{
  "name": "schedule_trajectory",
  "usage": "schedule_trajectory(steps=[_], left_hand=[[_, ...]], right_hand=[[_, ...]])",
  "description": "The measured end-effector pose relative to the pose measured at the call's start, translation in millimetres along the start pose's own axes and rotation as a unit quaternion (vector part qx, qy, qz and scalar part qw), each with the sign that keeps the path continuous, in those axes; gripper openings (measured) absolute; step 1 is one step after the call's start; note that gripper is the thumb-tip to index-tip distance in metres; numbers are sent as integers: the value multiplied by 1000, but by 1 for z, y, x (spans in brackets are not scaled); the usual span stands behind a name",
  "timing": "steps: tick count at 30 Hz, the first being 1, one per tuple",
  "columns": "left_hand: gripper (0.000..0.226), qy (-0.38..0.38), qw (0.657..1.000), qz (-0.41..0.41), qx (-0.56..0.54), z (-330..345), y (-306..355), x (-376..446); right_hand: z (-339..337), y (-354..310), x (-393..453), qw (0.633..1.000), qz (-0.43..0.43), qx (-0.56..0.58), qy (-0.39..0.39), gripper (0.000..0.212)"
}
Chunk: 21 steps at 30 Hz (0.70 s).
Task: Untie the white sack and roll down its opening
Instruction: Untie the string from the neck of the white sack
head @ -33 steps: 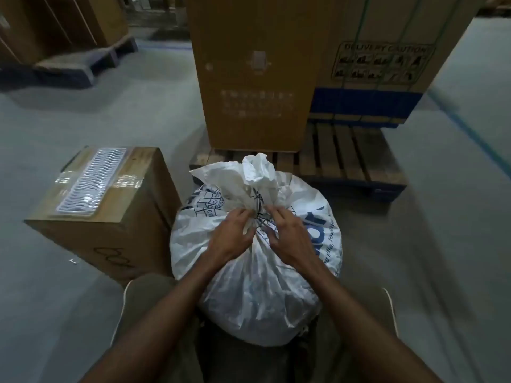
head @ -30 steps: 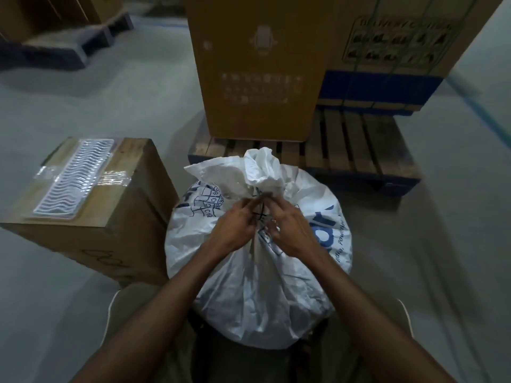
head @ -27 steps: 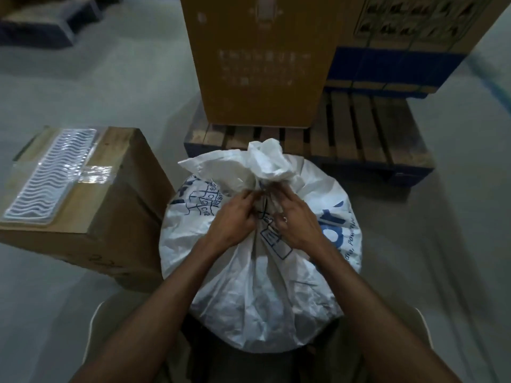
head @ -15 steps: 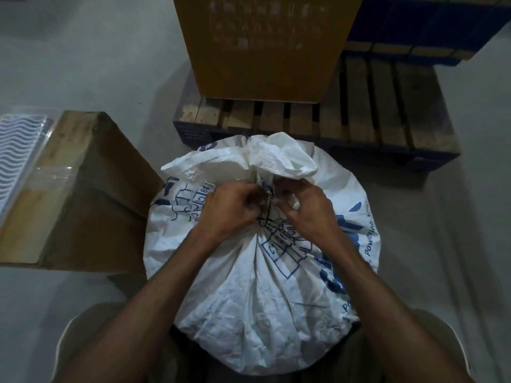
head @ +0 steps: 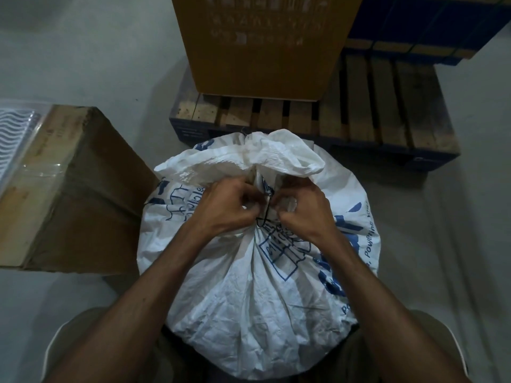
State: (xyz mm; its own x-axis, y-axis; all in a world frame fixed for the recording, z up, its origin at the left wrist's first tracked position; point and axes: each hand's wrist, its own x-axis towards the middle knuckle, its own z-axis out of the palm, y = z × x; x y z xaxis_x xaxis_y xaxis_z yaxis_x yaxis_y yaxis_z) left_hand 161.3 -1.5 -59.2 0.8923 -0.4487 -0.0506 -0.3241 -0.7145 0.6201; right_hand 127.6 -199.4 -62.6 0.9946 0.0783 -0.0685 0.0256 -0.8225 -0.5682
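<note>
White sack point(head: 249, 294) stands upright on the grey floor point(head: 96, 64), between the person's knees, just in front of the pallet's near edge. Woven plastic, crinkled, blue print on its sides. Bulges round and full; contents hidden. Neck gathered tight, loose top flopping out in a ruffled flap above the tie. A thin dark string point(head: 266, 208) runs around the neck and down between the two hands.

Left hand point(head: 226, 208) curled shut at the neck, fingertips pinched in against the gathered cloth at the string. Right hand point(head: 301, 211) likewise curled, fingers bent in on the knot from the other side. Knuckles almost meet. Cannot tell which hand holds the string itself.

Cardboard box point(head: 69, 189) beside the sack's left side, flaps closed, brown and scuffed; clear tape on its top. A clear plastic packet with a white wavy pattern point(head: 13, 136) lies at the top's far left edge.

Wooden pallet point(head: 387, 111), slatted, blue-painted base. A tall brown carton point(head: 262, 42) stands on its left part; blue-banded cartons point(head: 414, 29) at its far right corner.
</note>
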Motion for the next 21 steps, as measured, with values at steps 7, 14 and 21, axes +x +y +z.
schedule_trajectory(steps=[7,14,21], left_hand=[[17,51,999,-13,2,7,4,2],[30,76,997,-19,-9,9,4,7],[26,50,998,-25,-20,3,0,10]], right_hand=[[0,1,-1,1000,-9,14,5,13],[2,-1,-2,999,-7,23,38,17],[4,-3,-4,997,2,52,60,23]])
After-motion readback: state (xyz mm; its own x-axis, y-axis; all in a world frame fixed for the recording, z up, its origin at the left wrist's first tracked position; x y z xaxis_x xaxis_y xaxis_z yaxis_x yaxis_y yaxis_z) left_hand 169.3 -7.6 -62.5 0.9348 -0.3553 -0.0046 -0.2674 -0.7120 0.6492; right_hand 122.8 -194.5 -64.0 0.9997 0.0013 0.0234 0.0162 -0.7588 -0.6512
